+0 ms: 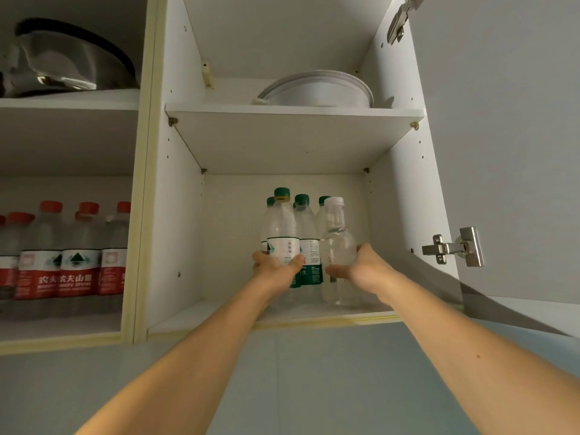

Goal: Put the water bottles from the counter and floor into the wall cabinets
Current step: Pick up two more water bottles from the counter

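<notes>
Both hands are up in the right-hand wall cabinet (175, 215) at once. The left hand (273, 265) is wrapped around a green-capped bottle (281, 227) and the right hand (364, 266) grips a clear white-capped bottle (337, 237), both upright near the front edge of the bottom shelf (201, 318), touching the other green-capped bottles (306, 227) behind. White bowl (317, 89) on the shelf above. The left cabinet holds red-capped bottles (62, 255) and a steel pan (69, 61) up top.

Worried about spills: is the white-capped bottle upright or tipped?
Upright: the white-capped bottle stands on the shelf, cap up, gripped by the right hand.
</notes>
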`<state>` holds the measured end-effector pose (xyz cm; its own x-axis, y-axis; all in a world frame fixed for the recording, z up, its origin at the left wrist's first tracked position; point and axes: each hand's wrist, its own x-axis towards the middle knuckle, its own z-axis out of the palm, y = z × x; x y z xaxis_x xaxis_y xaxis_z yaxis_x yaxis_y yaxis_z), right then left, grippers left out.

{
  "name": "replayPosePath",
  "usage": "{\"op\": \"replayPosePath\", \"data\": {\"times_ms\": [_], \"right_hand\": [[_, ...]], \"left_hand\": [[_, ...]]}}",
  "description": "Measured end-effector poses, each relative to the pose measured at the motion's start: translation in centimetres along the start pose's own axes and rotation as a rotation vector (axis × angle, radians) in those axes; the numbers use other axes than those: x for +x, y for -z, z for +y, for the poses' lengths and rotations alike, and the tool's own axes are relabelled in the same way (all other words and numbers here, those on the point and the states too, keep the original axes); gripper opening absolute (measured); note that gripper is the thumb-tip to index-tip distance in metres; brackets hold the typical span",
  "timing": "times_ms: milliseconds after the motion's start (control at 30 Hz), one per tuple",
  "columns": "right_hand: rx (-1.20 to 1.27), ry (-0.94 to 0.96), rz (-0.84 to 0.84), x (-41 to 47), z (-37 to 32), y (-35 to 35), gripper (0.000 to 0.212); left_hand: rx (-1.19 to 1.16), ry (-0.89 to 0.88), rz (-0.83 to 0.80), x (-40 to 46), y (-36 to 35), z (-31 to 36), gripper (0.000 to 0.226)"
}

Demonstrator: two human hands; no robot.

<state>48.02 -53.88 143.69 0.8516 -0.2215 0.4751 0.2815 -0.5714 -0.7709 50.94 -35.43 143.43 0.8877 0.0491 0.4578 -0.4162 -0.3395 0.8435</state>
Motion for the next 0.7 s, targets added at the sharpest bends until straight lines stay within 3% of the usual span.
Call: {"op": "replayPosePath", "data": {"times_ms": [300,533,633,700], "right_hand": [[0.02,0.001,0.01,0.1,0.3,-0.1,0.081],[-0.101,0.002,-0.009,-1.0,0.3,-0.2,0.075],[-0.149,0.093,0.155,-2.6,0.0,-0.1,0.079],[-0.165,0.206,0.3,-4.0,-0.3,-0.1,0.068]], "left_hand": [[0.081,0.004,-0.001,-0.4,-0.5,0.6,0.079],[0.302,-0.098,0.085,-1.7,1.7,0.8,0.082],[0.321,-0.232,0.143,-3.2,3.9,1.5,0.071],[0.333,-0.378,0.189,-4.8,5.4,1.8,0.06]]}}
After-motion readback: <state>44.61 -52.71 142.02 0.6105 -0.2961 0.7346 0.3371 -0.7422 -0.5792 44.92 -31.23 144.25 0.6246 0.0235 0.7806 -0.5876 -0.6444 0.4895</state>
